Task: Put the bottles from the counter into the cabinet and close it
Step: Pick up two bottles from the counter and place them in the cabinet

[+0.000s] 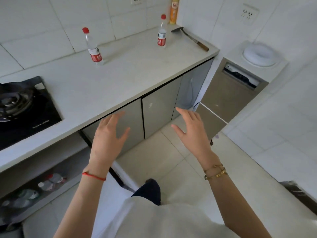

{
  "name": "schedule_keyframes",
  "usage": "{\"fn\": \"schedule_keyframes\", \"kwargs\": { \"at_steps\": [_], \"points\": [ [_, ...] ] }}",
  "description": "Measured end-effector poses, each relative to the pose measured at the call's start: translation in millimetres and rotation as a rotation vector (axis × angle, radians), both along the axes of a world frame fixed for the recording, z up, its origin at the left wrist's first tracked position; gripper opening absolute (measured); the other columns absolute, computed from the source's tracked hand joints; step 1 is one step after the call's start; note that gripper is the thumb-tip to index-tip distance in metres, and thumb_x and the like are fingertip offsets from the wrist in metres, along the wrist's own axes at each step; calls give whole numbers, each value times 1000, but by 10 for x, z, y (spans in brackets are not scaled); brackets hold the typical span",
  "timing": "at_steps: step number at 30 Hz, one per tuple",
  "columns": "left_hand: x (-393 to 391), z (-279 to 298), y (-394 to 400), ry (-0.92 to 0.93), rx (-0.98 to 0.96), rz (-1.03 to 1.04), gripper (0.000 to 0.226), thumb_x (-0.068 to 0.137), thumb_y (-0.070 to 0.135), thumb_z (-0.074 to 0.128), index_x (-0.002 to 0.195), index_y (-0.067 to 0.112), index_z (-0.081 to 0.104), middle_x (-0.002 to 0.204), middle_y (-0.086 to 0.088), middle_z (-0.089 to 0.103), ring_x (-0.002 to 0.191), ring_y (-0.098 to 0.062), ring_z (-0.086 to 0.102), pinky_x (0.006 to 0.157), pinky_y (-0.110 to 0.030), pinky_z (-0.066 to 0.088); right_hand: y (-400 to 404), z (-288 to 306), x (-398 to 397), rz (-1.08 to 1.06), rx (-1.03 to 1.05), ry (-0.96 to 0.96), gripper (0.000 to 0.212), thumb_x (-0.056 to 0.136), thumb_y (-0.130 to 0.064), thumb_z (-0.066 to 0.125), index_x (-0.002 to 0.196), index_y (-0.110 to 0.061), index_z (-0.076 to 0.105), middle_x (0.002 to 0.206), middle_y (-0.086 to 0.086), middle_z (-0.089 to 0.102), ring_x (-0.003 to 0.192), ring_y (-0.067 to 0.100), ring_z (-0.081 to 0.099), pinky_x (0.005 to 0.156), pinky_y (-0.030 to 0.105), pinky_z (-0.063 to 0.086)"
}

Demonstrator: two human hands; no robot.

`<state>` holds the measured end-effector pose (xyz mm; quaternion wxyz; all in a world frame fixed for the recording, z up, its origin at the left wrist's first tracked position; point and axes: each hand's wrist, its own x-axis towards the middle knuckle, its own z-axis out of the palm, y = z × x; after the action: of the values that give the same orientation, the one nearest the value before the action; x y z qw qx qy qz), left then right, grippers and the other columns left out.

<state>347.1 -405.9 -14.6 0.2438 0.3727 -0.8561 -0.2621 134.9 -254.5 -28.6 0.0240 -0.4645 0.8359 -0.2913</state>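
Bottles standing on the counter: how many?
3: one clear red-capped bottle near the stove, a second red-capped bottle further right, and an orange bottle in the back corner. None look hidden.

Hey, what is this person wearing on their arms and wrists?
Both forearms are bare, with no sleeves in view. The left hand has a thin red string bracelet at the wrist. The right hand has two gold-coloured bangles at its wrist.

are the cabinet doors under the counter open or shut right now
Shut, as far as shown. The two grey cabinet doors sit flush under the counter edge; both red-capped bottles stand on top.
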Motion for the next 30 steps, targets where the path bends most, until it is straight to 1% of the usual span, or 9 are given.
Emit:
{"fn": "schedule_keyframes", "kwargs": {
  "at_steps": [5, 7, 9, 12, 16, 19, 23, 27, 30],
  "points": [
    [-503, -69, -381, 4, 0, 56, 49, 88, 19, 67, 135, 16, 51, 132, -2, 58, 129, -21, 47, 103, -35, 45, -555, -91, -588, 63, -15, 17, 54, 92, -32, 61, 141, -16, 45, 135, 2, 54, 128, 20, 41, 106, 34, 38],
    [-722, -105, -601, 3, -3, 83, 49, 88, 17, 67, 135, 16, 52, 131, -2, 58, 128, -21, 47, 103, -28, 39, -816, -139, -840, 87, -13, 27, 54, 92, -32, 62, 141, -16, 45, 134, 2, 54, 128, 21, 42, 105, 34, 38],
    [-940, -130, -865, 5, -8, 112, 49, 87, 16, 67, 134, 16, 52, 131, -2, 59, 126, -22, 49, 102, -24, 35, -1123, -156, -1100, 110, -10, 33, 55, 92, -32, 62, 141, -16, 45, 134, 2, 55, 128, 21, 42, 105, 33, 37],
    [-1274, -118, -1300, 16, -23, 162, 50, 88, 16, 67, 135, 17, 52, 132, 0, 58, 126, -21, 49, 102, -25, 37, -1653, -118, -1480, 167, -18, 37, 54, 92, -31, 63, 141, -15, 46, 133, 4, 55, 126, 22, 43, 106, 35, 39],
    [-1690, -14, -1879, 4, -44, 213, 50, 89, 19, 66, 136, 19, 50, 134, 1, 58, 128, -20, 48, 102, -22, 34, -2382, -4, -1943, 222, -40, 34, 53, 92, -29, 64, 140, -15, 47, 134, 3, 55, 126, 22, 43, 107, 36, 40],
    [-1919, 60, -2270, 5, -77, 246, 50, 87, 17, 68, 135, 17, 52, 132, -1, 59, 125, -22, 50, 101, -23, 35, -2864, 42, -2212, 250, -41, 34, 54, 92, -30, 63, 141, -17, 46, 135, 3, 54, 125, 23, 43, 104, 40, 42],
    [-2106, 129, -2681, -13, -71, 307, 51, 87, 17, 68, 135, 16, 52, 132, -3, 59, 126, -24, 51, 101, -28, 38, -3389, 77, -2447, 296, -42, 30, 54, 92, -31, 62, 141, -18, 44, 135, 3, 54, 126, 23, 43, 103, 43, 44],
    [-2197, 157, -2998, -32, -75, 387, 51, 87, 18, 67, 136, 16, 51, 133, -4, 58, 127, -24, 50, 101, -25, 35, -3841, 91, -2582, 365, -52, 19, 53, 93, -30, 62, 141, -17, 45, 135, 1, 53, 126, 21, 42, 104, 40, 43],
    [-2267, 168, -3178, -33, -77, 461, 51, 88, 18, 67, 136, 16, 51, 133, -3, 58, 126, -23, 49, 102, -25, 35, -4149, 73, -2667, 435, -53, 14, 53, 93, -30, 61, 141, -18, 44, 136, 1, 53, 127, 22, 42, 103, 42, 43]
  ]
}}
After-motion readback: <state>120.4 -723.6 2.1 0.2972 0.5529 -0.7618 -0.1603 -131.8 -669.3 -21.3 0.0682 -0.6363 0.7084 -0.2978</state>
